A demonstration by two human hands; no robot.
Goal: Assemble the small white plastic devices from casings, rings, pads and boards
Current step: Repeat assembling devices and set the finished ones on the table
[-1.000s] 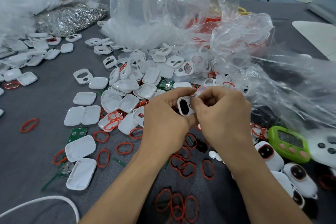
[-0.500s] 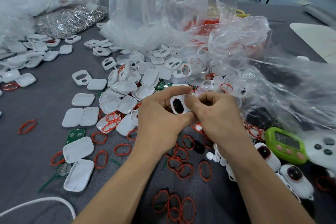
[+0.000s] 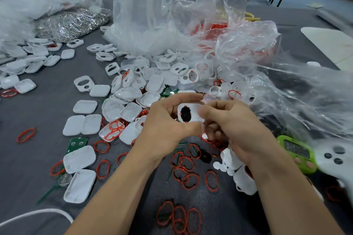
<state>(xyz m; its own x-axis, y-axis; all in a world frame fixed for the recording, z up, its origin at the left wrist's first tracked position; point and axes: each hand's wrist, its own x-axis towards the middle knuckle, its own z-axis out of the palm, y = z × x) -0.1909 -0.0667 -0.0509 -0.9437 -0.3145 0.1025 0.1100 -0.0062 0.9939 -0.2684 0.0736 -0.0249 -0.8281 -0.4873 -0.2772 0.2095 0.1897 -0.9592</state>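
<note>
Head camera looks down, close over table point(image 3: 47, 114).

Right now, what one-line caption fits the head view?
Assembly close-up: left hand and right hand hold a white casing with black pad above a grey table strewn with red rings.

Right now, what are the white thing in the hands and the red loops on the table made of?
The white shell looks like hard moulded plastic: smooth, slightly glossy, with crisp edges. The black patch in its window is matte, perhaps foam or rubber. The red loops seem thin rubber or soft plastic: they lie bent in uneven ovals.
</note>
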